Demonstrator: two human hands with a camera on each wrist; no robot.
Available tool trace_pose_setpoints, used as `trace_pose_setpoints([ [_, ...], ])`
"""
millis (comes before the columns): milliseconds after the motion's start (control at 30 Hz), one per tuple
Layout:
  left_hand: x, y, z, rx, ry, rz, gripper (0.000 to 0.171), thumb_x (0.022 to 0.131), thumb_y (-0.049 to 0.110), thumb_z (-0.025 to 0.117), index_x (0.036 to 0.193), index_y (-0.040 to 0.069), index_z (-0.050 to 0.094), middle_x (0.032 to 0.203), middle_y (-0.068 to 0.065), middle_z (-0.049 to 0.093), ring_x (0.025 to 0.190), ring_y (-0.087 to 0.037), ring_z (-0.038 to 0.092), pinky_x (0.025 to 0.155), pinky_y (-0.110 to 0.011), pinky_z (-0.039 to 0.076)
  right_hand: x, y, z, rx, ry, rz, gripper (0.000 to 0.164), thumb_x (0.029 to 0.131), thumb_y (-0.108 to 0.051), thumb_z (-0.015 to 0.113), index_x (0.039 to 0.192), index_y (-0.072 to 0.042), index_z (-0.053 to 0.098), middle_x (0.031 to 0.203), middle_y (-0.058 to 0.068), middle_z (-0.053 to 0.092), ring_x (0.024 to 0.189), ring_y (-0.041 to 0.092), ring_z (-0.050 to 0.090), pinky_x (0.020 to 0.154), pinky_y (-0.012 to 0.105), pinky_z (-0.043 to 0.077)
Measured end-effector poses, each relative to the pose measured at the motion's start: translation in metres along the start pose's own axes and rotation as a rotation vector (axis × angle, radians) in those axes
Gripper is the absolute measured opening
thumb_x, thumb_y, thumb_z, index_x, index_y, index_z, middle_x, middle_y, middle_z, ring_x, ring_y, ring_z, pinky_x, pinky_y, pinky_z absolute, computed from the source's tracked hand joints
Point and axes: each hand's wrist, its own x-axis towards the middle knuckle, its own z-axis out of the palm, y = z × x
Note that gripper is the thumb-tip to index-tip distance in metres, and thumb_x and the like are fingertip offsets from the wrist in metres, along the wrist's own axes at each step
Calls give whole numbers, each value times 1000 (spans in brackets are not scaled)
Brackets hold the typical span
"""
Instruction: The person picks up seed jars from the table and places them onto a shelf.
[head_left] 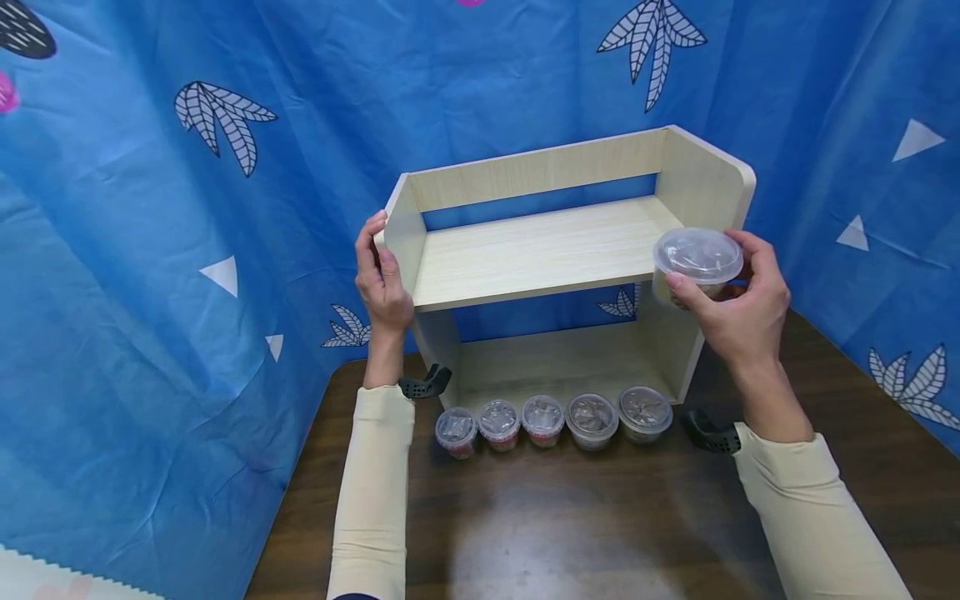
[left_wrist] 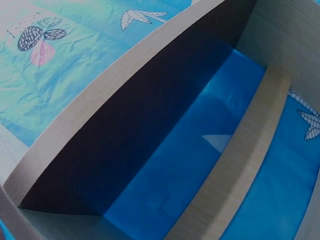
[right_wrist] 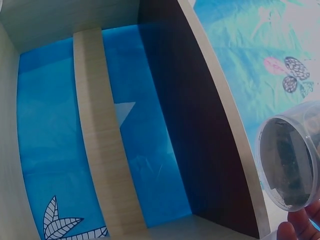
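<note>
My right hand point(head_left: 750, 304) holds a round clear plastic tub with a lid point(head_left: 697, 254) in front of the right side panel of a pale wooden two-tier shelf point(head_left: 540, 246). Fingers and thumb are on opposite sides of the tub; in the right wrist view the tub point(right_wrist: 287, 162) shows its dark base, with fingertips point(right_wrist: 300, 225) below. At the other end, my left hand point(head_left: 384, 283) grips the front edge of the shelf's left side panel. The left wrist view shows the shelf's inside, back rail point(left_wrist: 235, 155) and dark underside, but not the hand.
Several lidded clear tubs point(head_left: 592, 417) stand in a row on the dark wooden table point(head_left: 555, 517), before the shelf's lower tier point(head_left: 555, 358). The left ones have red on them. A blue patterned curtain point(head_left: 480, 75) hangs behind and at both sides.
</note>
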Motion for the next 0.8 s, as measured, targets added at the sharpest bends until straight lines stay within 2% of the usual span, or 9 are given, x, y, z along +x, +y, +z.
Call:
trace_pose_setpoints([
  [367,0,1,-1,-7,-3,11,33,91,-13,34,123,-19,40,129,-40,45,118,-56,48,101,-49,45,6,-2,2,11,8,-15,69,75,-28,83,138,-19,54,134,1,59,115,18,57,93,25,49],
  [800,-1,1,-2,1,-7,4,33,91,-13,35,123,-18,40,131,-38,46,119,-54,49,102,-46,45,10,-3,7,-19,-6,6,70,76,-31,82,139,-20,53,135,1,58,117,18,56,93,27,50],
])
